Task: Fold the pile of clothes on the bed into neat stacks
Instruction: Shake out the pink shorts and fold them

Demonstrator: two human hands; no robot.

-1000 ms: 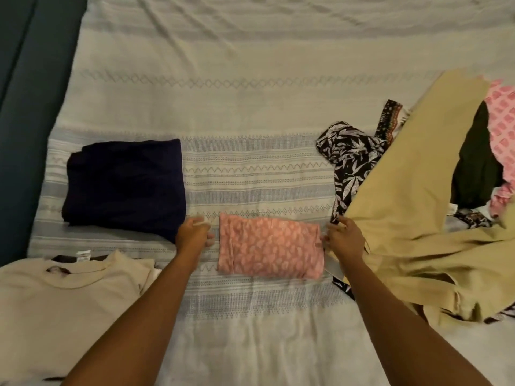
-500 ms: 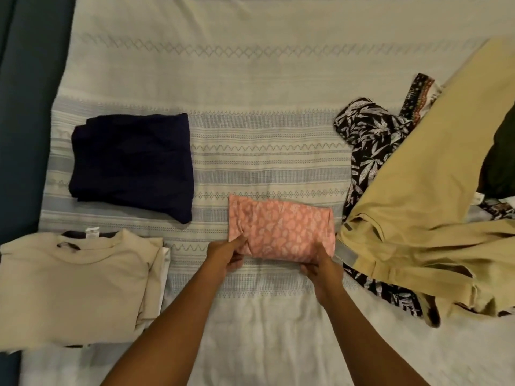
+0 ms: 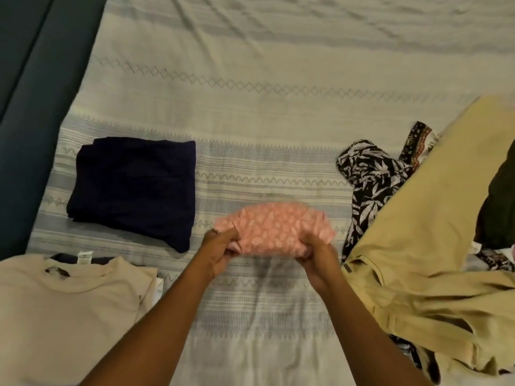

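- Holding the folded pink patterned garment (image 3: 278, 229) by its near edge, both hands work over the middle of the bed, on the striped bedspread (image 3: 250, 107).
- Left hand (image 3: 220, 252): grip closed on the garment's near-left corner, thumb on top and fingers curled beneath.
- Right hand (image 3: 317, 260): grip closed on the near-right part of the same edge, with cloth bunched between the fingers.
- Governing relation: the garment lies directly beyond both hands. Its long axis runs left to right across the person, so each hand controls one end.
- The far edge appears to rest on the bedspread or just above it; motion blur prevents a firm reading.
- Finished stacks lie to the left: a folded navy garment (image 3: 133, 185) beyond and a folded beige top (image 3: 69, 302) nearer the person. The left hand is the nearer hand to both.
- Unfolded clothes lie to the right: khaki trousers (image 3: 418, 232) over a black leaf-print garment (image 3: 367, 176). The right hand sits just beside the trouser waistband.
- Judgement: transfer to either stack calls for a leftward carry led by the left hand, with the long axis kept level so the folds hold.
- Change from the earlier frame: the garment then lay flat as a rectangle with the hands resting at its near edge. The near edge is now raised and bunched, and the hands stand closer together.
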